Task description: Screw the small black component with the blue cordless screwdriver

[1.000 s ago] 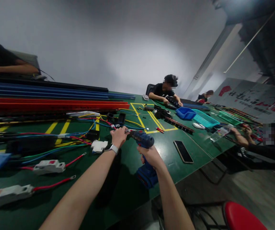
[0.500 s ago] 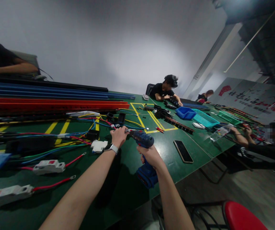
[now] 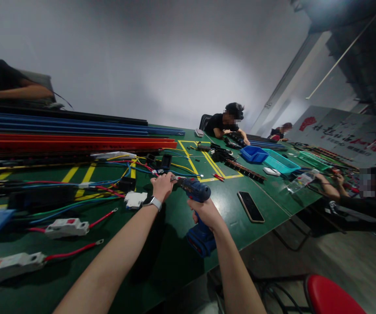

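Observation:
My right hand (image 3: 206,212) is wrapped round the handle of a blue cordless drill (image 3: 196,189), which points left and away. My left hand (image 3: 162,186), a watch (image 3: 152,202) on its wrist, is closed at the front end of the drill. Whatever its fingers grip there is hidden by the hand. Left of it lies a white circuit breaker (image 3: 136,199), close to the wrist. Red, blue, yellow and green wires (image 3: 116,162) run from beyond the left hand out to the left, past small black housings (image 3: 166,162).
Two more breakers (image 3: 66,228) with red leads lie at the near left. Orange rails (image 3: 76,142) and blue rails (image 3: 60,124) stretch along the far left. To the right are a phone (image 3: 251,206), a blue bin (image 3: 253,154) and a teal tray (image 3: 281,162). Several people sit around the green table (image 3: 181,226).
Both hands and the drill stay practically where they were. Only slight shifts show in the people at the far side and at the left.

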`<state>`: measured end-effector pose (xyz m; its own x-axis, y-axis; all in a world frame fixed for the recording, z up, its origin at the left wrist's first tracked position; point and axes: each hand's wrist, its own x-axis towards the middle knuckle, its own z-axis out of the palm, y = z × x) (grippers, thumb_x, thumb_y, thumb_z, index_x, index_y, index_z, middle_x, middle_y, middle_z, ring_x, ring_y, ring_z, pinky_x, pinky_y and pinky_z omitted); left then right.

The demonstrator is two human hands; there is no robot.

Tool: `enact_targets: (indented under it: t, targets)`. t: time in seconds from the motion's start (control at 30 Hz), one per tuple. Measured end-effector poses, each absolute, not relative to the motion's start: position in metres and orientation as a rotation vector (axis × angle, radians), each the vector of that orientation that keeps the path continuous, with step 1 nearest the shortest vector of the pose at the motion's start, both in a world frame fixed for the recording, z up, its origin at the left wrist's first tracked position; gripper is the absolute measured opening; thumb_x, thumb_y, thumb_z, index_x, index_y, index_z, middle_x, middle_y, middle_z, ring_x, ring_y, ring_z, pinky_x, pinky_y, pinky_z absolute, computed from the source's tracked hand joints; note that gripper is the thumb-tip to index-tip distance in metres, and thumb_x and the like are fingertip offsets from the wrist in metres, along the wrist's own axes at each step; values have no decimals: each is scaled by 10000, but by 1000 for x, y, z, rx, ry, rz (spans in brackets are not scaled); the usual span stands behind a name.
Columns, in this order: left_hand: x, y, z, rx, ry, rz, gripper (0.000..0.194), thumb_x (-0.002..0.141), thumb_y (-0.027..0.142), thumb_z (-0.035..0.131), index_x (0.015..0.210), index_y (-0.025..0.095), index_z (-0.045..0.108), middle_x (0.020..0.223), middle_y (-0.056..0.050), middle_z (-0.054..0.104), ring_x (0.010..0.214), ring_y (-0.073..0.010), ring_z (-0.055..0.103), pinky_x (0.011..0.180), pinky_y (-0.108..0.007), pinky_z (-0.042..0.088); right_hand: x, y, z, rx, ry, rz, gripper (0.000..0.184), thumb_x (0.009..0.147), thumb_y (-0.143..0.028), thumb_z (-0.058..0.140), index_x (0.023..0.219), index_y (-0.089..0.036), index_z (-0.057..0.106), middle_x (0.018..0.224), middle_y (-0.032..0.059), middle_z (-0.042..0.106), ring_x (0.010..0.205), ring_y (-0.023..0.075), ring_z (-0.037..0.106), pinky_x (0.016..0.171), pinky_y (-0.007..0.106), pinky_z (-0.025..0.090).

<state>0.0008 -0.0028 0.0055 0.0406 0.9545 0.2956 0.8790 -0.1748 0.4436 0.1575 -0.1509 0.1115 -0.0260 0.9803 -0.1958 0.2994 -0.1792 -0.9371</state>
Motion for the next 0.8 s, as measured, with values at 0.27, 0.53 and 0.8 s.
enact_targets:
  t: [0.27, 0.53, 0.8]
  targets:
    - [1, -5, 9, 2151, 1921, 795, 340, 907, 458, 409, 1150, 277, 565, 1052, -106, 642, 1023, -287, 539, 886, -436, 220, 158, -151, 113, -1556, -1379, 1251, 138, 752, -303, 599, 721, -185, 534, 390, -68, 449, 357, 114, 467, 405, 214, 375]
    - [1, -9, 16, 2134, 1934, 720, 358, 916, 454, 392, 1184, 280, 554, 1097, -114, 634, 1058, -289, 530, 882, -431, 219, 156, -153, 118, -1597, -1386, 1240, 133, 766, -285, 590, 699, -185, 532, 390, -63, 448, 363, 111, 470, 416, 213, 383]
    - [2, -9, 15, 2132, 1938, 753, 352, 914, 465, 398, 1166, 280, 561, 1070, -110, 638, 1048, -283, 535, 886, -423, 220, 158, -151, 110, -1527, -1396, 1227, 143, 764, -301, 600, 714, -183, 538, 427, -56, 471, 364, 114, 465, 394, 222, 379]
